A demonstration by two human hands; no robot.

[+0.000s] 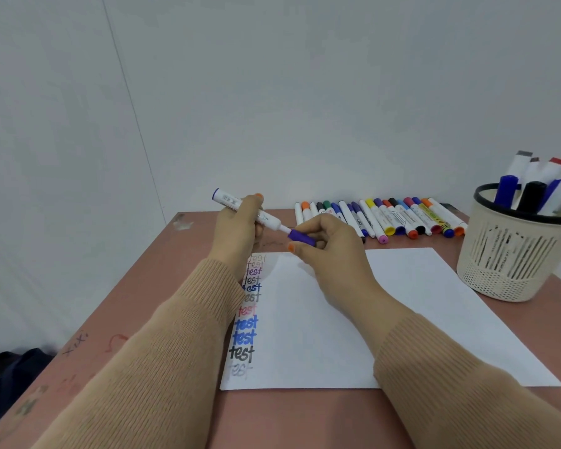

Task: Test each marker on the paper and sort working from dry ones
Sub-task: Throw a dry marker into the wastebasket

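While a column of "test" scribbles [245,322] already ran down the paper [402,303], left fingers [251,207] gripped a purple marker [230,200] above the desk [182,286] and right fingers [308,229] pinched its cap [302,237], so I'd guess plenty remained, basket [506,267] included.

There were one left hand [240,228] and one right hand [331,254], one white marker [240,207], one purple cap [302,237], one sheet of paper [402,319] with eleven "test" words [245,324] showing, one basket [506,264] holding at least seven markers [531,189], and a long row of markers [395,218] too crowded to count.
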